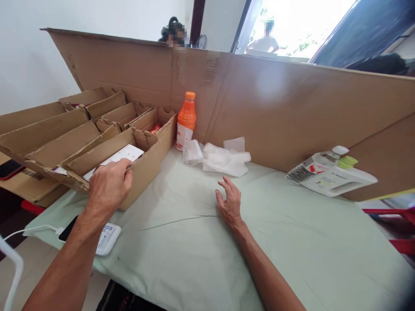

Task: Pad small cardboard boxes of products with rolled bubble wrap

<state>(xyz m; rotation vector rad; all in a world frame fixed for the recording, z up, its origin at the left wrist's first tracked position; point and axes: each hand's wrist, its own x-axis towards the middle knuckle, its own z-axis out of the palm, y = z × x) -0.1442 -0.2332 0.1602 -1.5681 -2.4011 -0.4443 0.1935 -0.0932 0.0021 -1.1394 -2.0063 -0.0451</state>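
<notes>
Left hand in at the box, right hand out over the green cloth!

And here's the white card, lying in the box's nearest slot, partly covered by the left hand; those fingers curl down behind the knuckles, tips hidden, so whether they grip it, I can't tell. Right hand: fingers loosely bent and spread, thumb apart, nothing visible in its hold. The left forearm partly covers the white pack; the box's far-left corner is cut off. Cloth spreads from box to jug, bounded behind by the cardboard wall, with the bags and orange bottle along it; the near edge slants below the pack.
</notes>
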